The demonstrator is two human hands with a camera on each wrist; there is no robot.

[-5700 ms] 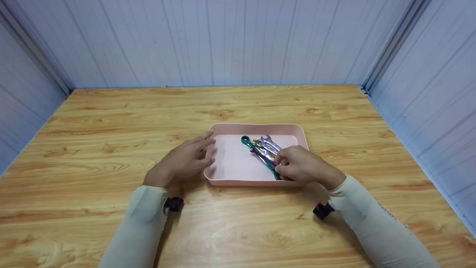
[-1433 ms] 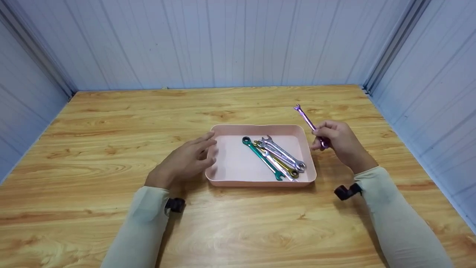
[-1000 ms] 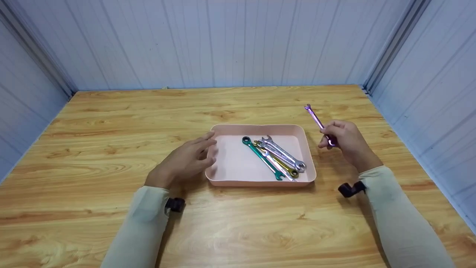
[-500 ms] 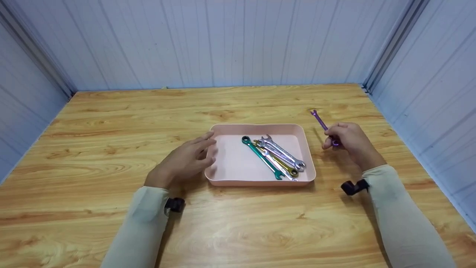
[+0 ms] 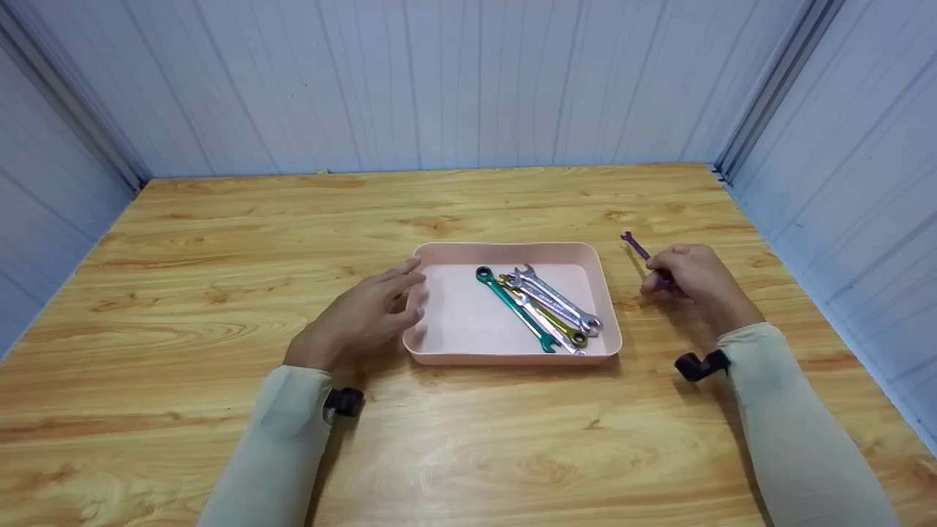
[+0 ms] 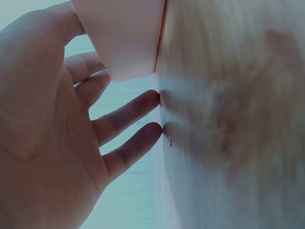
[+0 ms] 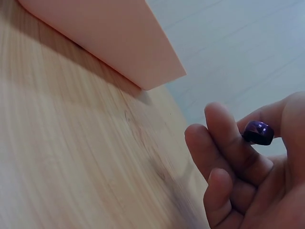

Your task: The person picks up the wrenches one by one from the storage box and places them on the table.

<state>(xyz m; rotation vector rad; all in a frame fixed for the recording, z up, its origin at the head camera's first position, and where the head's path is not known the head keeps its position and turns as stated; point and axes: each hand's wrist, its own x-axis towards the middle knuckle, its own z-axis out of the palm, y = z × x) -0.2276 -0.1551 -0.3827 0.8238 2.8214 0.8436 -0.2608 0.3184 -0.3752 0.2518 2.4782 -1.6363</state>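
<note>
Purple wrench held low over the counter, right of the pink tray

The right hand [image 5: 692,282] pinches one purple wrench [image 5: 638,249] by its ring end, angled down near the counter's [image 5: 219,293] right edge, seemingly to lay it flat. The left hand [image 5: 362,318], fingers spread, braces the one tray's [image 5: 512,359] left wall. Four wrenches lie inside: green [image 5: 512,307], gold [image 5: 550,322], two silver [image 5: 556,298].

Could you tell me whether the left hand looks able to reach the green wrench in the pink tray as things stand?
Probably yes. The left hand rests against the tray at its left wall, fingers straight, holding nothing. The green wrench lies uncovered, with bare tray floor between.
</note>
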